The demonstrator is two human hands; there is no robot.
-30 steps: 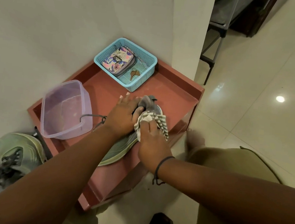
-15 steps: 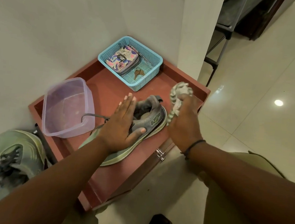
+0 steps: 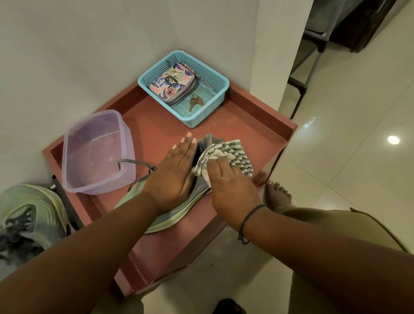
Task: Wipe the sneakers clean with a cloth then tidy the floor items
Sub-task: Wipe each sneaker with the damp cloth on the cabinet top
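Observation:
A grey-green sneaker (image 3: pixel 175 219) lies on its side on the red low table (image 3: pixel 253 126). My left hand (image 3: pixel 174 176) rests flat on the sneaker with straight fingers, holding it down. My right hand (image 3: pixel 231 184) presses a green-and-white striped cloth (image 3: pixel 228 156) against the sneaker's heel end, fingers over the bunched cloth. The second sneaker (image 3: pixel 30 214), same colour with dark laces, sits on the floor at the lower left beside the table.
A clear purple-tinted plastic tub (image 3: pixel 96 152) stands on the table's left part. A blue mesh basket (image 3: pixel 182 84) at the back corner holds a floral pouch and keys. Walls close the left and back. A dark metal rack (image 3: pixel 309 65) stands beyond the pillar; tiled floor at right.
My right hand, lifted with the cloth half a second ago, has come back down onto the sneaker's heel. My left hand stays flat on the sneaker.

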